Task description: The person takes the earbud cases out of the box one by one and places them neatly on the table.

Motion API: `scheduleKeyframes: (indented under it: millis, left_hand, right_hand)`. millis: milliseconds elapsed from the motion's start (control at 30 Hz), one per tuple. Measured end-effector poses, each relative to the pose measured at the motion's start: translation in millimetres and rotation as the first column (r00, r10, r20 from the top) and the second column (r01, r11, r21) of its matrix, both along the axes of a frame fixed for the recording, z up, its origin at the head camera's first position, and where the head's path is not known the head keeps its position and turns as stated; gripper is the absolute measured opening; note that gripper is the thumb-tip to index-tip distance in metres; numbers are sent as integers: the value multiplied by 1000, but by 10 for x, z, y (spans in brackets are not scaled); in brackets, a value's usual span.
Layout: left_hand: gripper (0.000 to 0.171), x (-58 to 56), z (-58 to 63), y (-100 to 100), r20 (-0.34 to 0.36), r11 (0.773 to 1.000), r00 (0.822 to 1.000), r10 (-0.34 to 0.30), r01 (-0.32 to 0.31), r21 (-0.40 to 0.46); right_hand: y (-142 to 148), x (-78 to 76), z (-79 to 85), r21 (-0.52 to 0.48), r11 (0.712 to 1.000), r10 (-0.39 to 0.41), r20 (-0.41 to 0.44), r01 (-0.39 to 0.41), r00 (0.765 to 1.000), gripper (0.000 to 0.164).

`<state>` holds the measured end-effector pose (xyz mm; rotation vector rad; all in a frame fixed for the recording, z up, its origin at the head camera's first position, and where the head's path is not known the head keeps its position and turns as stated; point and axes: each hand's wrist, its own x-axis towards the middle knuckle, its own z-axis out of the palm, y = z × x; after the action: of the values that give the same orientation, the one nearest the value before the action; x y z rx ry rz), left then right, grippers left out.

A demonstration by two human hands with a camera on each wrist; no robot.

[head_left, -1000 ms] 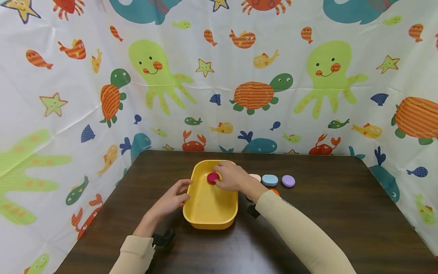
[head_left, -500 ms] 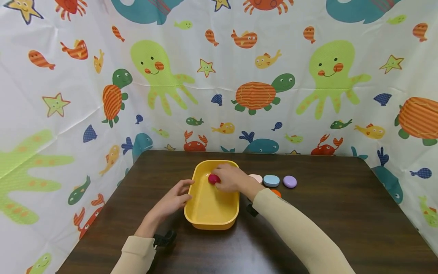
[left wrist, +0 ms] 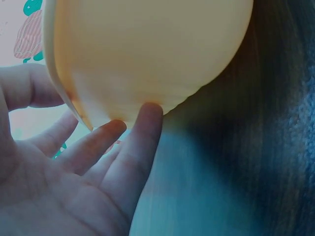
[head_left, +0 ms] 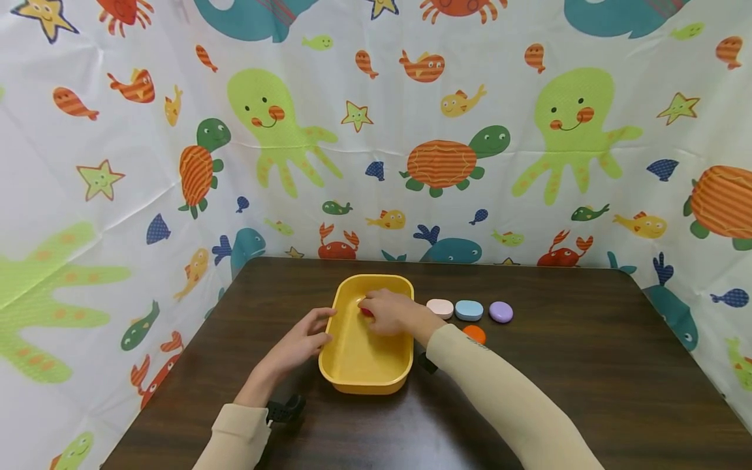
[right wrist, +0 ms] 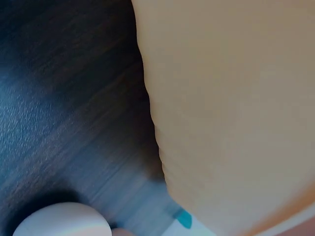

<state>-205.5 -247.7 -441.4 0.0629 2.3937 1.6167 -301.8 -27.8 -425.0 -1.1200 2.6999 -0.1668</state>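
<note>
A yellow tub (head_left: 365, 365) with rounded corners stands on the dark table. My left hand (head_left: 298, 343) is at its left rim. In the left wrist view, two fingertips (left wrist: 151, 109) press the outer wall while other digits pass behind the rim. Inside the tub, near its far end, my right hand (head_left: 390, 313) pinches a small red rounded piece (head_left: 367, 313), mostly hidden under the fingers. The right wrist view shows the tub's outer wall (right wrist: 221, 108) filling the right side, but not my right hand's fingers.
Right of the tub lie pale pink (head_left: 440, 309), light blue (head_left: 469, 310) and purple (head_left: 501, 312) rounded pieces in a row. An orange piece (head_left: 474, 335) sits nearer, beside my right sleeve (head_left: 499, 385). A curtain (head_left: 352, 150) printed with sea animals hangs behind the dark table (head_left: 587, 352).
My right hand has shifted slightly nearer and now covers more of the red piece. The pink and orange pieces show more fully. My left hand stays at the rim.
</note>
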Motion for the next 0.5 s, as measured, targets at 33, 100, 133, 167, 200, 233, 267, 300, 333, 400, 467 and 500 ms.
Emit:
scheduleKeyframes:
  millis: [33, 100, 133, 167, 200, 233, 267, 300, 333, 400, 467, 500]
  left_hand:
    - [53, 1, 3, 2, -2, 1000, 1000, -6, 6, -2]
    - [53, 1, 4, 7, -3, 1000, 1000, -8, 8, -4]
    - [53, 1, 5, 9, -2, 1000, 1000, -6, 6, -4]
    - [53, 1, 5, 10, 0, 1000, 1000, -6, 6, -4]
    - [53, 0, 6, 8, 0, 1000, 1000, -7, 7, -5]
    - [53, -1, 7, 7, 0, 1000, 1000, -7, 7, -6]
    - [53, -2, 8, 6, 3, 1000, 1000, -1, 1, -5]
    - [53, -4, 11, 5, 7, 1000, 1000, 6, -6, -4]
    - [53, -6, 11, 4, 7, 1000, 1000, 5, -5, -5]
    - [54, -6, 14, 2, 5, 1000, 1000, 3, -3, -11]
    - [54, -2, 17, 0, 4, 1000, 1000, 2, -2, -16]
    - [54, -1, 17, -2, 4, 1000, 1000, 1, -1, -18]
  right_hand:
    - [-6, 0, -8, 7, 1000, 3, 3, -3, 1000, 50]
    - [-16, 0, -23, 15, 1000, 12, 0, -12, 1000, 48]
    - [-20, 1, -29, 19, 1000, 16, -2, -16, 1000, 47]
    - [-23, 3, -32, 21, 1000, 20, -1, -20, 1000, 46]
    - [-25, 5, -35, 20, 1000, 22, -1, -22, 1000, 45]
    - [-26, 6, -37, 17, 1000, 21, 0, -21, 1000, 45]
    - [-28, 9, -38, 13, 1000, 20, 0, -20, 1000, 44]
    - [-29, 11, -38, 12, 1000, 19, 1, -19, 1000, 44]
    - [-27, 12, -39, 10, 1000, 17, 1, -17, 1000, 43]
    - [-26, 16, -42, 6, 1000, 15, -3, -15, 1000, 42]
    - [-27, 20, -47, 2, 1000, 16, -9, -16, 1000, 41]
    - [-27, 21, -49, 2, 1000, 18, -14, -18, 1000, 40]
